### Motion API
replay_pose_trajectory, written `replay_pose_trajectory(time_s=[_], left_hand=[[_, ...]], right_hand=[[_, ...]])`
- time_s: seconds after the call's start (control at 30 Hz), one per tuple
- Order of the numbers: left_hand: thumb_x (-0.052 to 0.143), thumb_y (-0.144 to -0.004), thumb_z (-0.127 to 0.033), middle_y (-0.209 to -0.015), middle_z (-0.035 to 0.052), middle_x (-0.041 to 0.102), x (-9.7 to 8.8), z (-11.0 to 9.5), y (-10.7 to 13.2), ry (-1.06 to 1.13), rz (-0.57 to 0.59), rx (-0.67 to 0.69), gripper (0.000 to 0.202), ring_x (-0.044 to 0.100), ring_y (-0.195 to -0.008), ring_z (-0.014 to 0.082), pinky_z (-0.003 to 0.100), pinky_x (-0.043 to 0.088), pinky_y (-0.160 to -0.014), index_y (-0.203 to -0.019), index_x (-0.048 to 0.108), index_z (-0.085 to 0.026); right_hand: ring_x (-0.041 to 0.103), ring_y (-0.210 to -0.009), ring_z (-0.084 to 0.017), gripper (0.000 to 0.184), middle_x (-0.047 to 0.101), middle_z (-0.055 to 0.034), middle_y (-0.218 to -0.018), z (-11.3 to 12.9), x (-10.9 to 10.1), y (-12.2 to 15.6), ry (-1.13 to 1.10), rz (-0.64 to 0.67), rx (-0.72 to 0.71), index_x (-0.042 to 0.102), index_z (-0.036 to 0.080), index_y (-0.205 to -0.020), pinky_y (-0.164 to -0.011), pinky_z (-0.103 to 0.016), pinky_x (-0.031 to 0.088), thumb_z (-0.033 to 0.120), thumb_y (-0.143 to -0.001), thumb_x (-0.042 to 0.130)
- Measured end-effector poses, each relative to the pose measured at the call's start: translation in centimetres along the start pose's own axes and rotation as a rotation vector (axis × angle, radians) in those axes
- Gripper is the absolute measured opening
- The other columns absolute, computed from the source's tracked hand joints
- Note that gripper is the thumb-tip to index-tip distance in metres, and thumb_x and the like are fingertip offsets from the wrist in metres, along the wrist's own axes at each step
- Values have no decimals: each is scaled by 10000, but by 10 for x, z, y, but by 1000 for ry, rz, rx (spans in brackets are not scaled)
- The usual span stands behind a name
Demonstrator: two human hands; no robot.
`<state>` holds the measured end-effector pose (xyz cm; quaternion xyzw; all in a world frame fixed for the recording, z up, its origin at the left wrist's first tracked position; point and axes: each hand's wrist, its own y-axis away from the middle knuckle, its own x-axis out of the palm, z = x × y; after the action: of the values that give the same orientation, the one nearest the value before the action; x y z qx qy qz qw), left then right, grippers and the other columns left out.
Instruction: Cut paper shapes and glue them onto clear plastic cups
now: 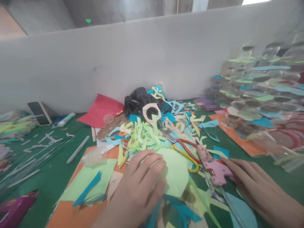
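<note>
My left hand [146, 180] is closed, its fingers curled over the edge of a light green paper disc [177, 172] with a faceted rim. To the right, my right hand [251, 182] has its fingers around the handle end of a pink glue gun [215, 171]; its thumb is hidden. A clear glue stick [230, 202] sticks out of the gun's back, and the nozzle points away from me. Just beyond the disc lie scissors [186, 147] with red and yellow handles, among paper scraps [147, 134]. Blue paper strips [182, 210] lie below the disc.
A structure of clear plastic cups and paper discs [261, 95] stands at right. At the back are a black plastic bag [136, 101] and red paper [102, 109]. Left are a phone [39, 113], glue sticks [78, 149] and a magenta tool [17, 205]. A white partition [106, 63] rises behind.
</note>
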<state>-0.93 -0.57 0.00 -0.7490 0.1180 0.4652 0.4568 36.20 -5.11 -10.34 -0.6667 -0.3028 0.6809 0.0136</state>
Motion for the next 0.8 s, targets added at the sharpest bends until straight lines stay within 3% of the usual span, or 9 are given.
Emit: replay_pose_trajectory(time_s=[0.1, 0.23, 0.33, 0.43, 0.57, 0.67, 0.7, 0.8], left_hand=[[466, -932, -130, -1134, 93, 674, 1, 1, -1, 4, -1, 5, 266, 536, -1179, 242, 398, 485, -999, -1177, 559, -175], [480, -934, -126, -1095, 89, 675, 0, 0, -6, -7, 4, 40, 205, 547, -1125, 223, 366, 487, -985, -1105, 588, -152], [523, -914, -128, -1078, 85, 673, -2, -2, -10, -25, 23, 50, 167, 543, -1101, 222, 353, 485, -972, -1051, 614, -158], [529, -898, -106, -1078, 82, 663, -3, -4, -11, -13, 31, 53, 177, 523, -1108, 214, 337, 461, -995, -1037, 626, -155], [510, -905, -92, -1102, 78, 647, -1, -4, -9, 9, 35, 39, 191, 496, -1125, 206, 322, 432, -1002, -1047, 621, -154], [501, -910, -77, -1127, 80, 633, 2, -5, -7, 8, 36, 20, 208, 476, -1147, 202, 315, 404, -1009, -1071, 612, -148], [496, -911, -75, -1132, 79, 630, 2, -5, -7, 4, 37, 20, 213, 470, -1153, 199, 310, 395, -1013, -1077, 609, -146], [482, -919, -83, -1136, 71, 629, 3, -7, -7, -12, 31, 26, 212, 464, -1162, 188, 289, 372, -1022, -1079, 603, -150]], right_hand=[[654, -1047, -300, 439, 656, -112, -1219, -4, -6, -2, -27, 23, 70, 490, 258, -1387, -853, -446, 579, 291, -951, 459], [628, -1034, -364, 399, 647, -162, -1125, -22, -7, -5, -31, -50, 256, 535, 187, -1239, -874, -559, 534, 404, -966, 341], [623, -1042, -342, 354, 647, -147, -1111, -35, -5, -6, -40, -8, 234, 533, 200, -1225, -887, -511, 531, 348, -967, 342], [600, -1066, -336, 388, 630, -146, -1146, -37, -11, -9, 67, 32, 102, 506, 201, -1277, -896, -507, 514, 198, -921, 352], [569, -1060, -380, 373, 606, -183, -1175, -9, -41, -33, 319, -183, -11, 536, 162, -1246, -901, -556, 469, 186, -896, 409], [538, -1164, -358, 310, 621, -168, -1201, 30, -57, -68, 236, -73, -187, 585, 147, -1151, -980, -519, 430, 121, -929, 370], [549, -1147, -342, 320, 630, -162, -1176, 43, -58, -82, 220, -46, -188, 604, 156, -1108, -981, -507, 426, 82, -922, 354], [619, -906, -251, 213, 664, -95, -985, 71, -45, -119, 101, 24, -123, 606, 186, -1121, -786, -374, 485, 194, -965, 461]])
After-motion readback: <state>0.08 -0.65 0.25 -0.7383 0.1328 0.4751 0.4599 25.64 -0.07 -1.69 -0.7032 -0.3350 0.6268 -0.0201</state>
